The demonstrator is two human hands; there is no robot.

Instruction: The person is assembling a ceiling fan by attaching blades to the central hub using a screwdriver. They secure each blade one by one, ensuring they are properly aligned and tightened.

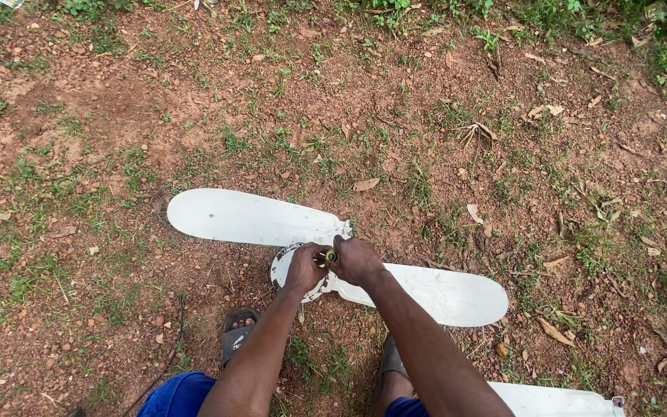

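Note:
A white ceiling fan lies on bare earth: one long blade [248,218] points left, another blade [449,295] points right, and the round motor hub [281,266] sits between them. My left hand [305,267] rests on top of the hub. My right hand [357,259] is closed around a small tool with a yellow and black tip [330,255], held upright over the hub between both hands. The middle of the hub is hidden under my hands.
Reddish soil with sparse grass and dry leaves surrounds the fan. My sandalled foot [237,330] stands just below the hub. A third white blade [557,401] lies at the bottom right. A dark cable [167,363] runs along the ground at the lower left.

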